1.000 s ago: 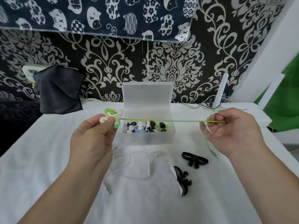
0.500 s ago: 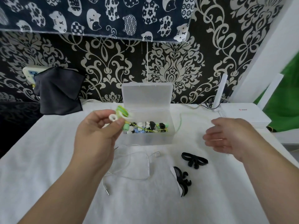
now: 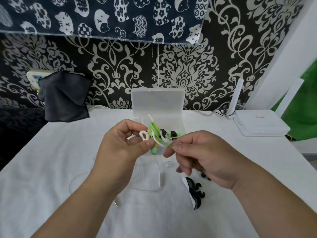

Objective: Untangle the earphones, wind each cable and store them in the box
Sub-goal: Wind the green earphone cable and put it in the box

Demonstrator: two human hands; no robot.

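Earphones (image 3: 155, 137) before box (image 3: 157, 107), between hands.

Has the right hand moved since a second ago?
Yes. The right hand has come in leftward, from well right of the clear box to in front of it, and now pinches the green earphone cable beside the left hand.

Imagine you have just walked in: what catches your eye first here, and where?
The green earphones, bundled mid-frame, stand out: the left hand grips them while the right hand pinches their cable. Just behind stands the open clear plastic box, and a black cable winder lies on the white cloth at lower right.
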